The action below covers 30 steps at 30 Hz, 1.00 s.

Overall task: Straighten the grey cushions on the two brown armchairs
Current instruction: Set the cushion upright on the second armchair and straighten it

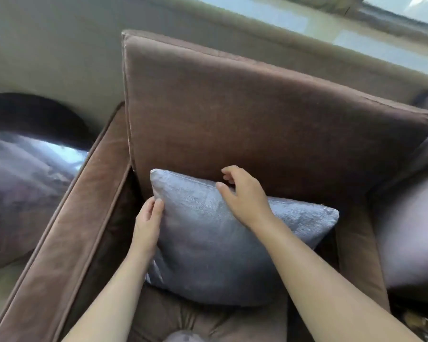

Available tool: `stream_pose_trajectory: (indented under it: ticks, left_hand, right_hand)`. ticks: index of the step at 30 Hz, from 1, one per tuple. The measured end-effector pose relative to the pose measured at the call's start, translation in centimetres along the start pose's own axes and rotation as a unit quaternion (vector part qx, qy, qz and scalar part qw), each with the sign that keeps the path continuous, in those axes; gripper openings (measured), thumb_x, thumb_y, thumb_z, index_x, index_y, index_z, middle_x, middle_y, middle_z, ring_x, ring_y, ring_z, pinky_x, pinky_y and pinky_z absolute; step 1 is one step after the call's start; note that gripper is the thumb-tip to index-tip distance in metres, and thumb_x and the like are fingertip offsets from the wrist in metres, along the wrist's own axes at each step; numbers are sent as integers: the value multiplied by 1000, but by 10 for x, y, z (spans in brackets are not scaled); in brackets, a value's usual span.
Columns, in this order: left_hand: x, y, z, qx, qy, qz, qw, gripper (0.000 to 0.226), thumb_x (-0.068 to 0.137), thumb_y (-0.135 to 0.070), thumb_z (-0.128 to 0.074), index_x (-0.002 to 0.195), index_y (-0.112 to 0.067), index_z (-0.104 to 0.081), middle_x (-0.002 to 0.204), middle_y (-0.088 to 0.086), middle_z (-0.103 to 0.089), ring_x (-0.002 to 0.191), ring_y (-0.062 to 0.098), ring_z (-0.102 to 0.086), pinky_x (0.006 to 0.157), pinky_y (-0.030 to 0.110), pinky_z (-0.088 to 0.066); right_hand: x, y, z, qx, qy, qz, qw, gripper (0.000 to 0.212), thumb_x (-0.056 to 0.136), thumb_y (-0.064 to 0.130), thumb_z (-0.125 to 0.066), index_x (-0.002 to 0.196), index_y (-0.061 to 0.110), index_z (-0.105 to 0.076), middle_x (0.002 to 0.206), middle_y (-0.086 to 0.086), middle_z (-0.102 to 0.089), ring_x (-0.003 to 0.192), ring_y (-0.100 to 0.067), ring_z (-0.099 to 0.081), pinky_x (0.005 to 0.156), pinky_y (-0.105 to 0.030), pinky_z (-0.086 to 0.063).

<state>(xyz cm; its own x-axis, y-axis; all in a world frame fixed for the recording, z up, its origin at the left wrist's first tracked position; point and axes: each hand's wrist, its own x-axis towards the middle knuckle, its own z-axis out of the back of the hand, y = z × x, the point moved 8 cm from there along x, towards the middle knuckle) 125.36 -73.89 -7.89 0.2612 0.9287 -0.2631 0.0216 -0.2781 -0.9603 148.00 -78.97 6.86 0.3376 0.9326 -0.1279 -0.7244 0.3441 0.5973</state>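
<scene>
My left hand [147, 222] pinches the grey cushion [223, 238] at its left edge. Right hand [245, 196] rests on its top seam, fingers loosely spread. Cushion leans on the brown armchair [257, 114] backrest.

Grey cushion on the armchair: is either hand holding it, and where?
The left hand grips the grey cushion by its left edge. The right hand rests open over its top seam, not clearly gripping.
</scene>
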Motion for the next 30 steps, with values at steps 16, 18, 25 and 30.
stream_pose_trajectory:
  ticks: [16,18,25,30]
  left_hand:
    - [-102,192,88,129,-114,270,947,22,98,-16,-61,116,-7,-69,118,9,-70,115,25,-63,97,28,-44]
    - [-110,202,99,111,-162,298,934,26,94,8,-52,113,1,-69,119,18,-69,109,28,-63,93,28,-45]
    - [-123,216,98,63,-172,351,918,28,96,9,-51,117,0,-66,94,14,-60,66,18,-54,64,28,-48]
    - [-112,211,108,215,-91,307,923,6,85,7,-66,88,2,-69,76,12,-63,74,21,-55,74,39,-49]
  right_hand:
    - [40,80,-85,-78,52,115,989,29,94,29,-56,77,12,-40,65,4,-43,66,-22,-46,59,-36,-32]
    - [39,76,-79,-59,43,115,991,32,93,29,-57,74,15,-36,61,4,-41,61,-18,-43,56,-36,-30]
    - [42,70,-68,-31,32,115,992,31,91,28,-61,73,16,-39,59,4,-42,59,-10,-43,55,-25,-32]
    - [43,69,-68,-30,45,117,992,30,91,27,-60,72,18,-39,61,6,-43,59,-10,-43,56,-27,-32]
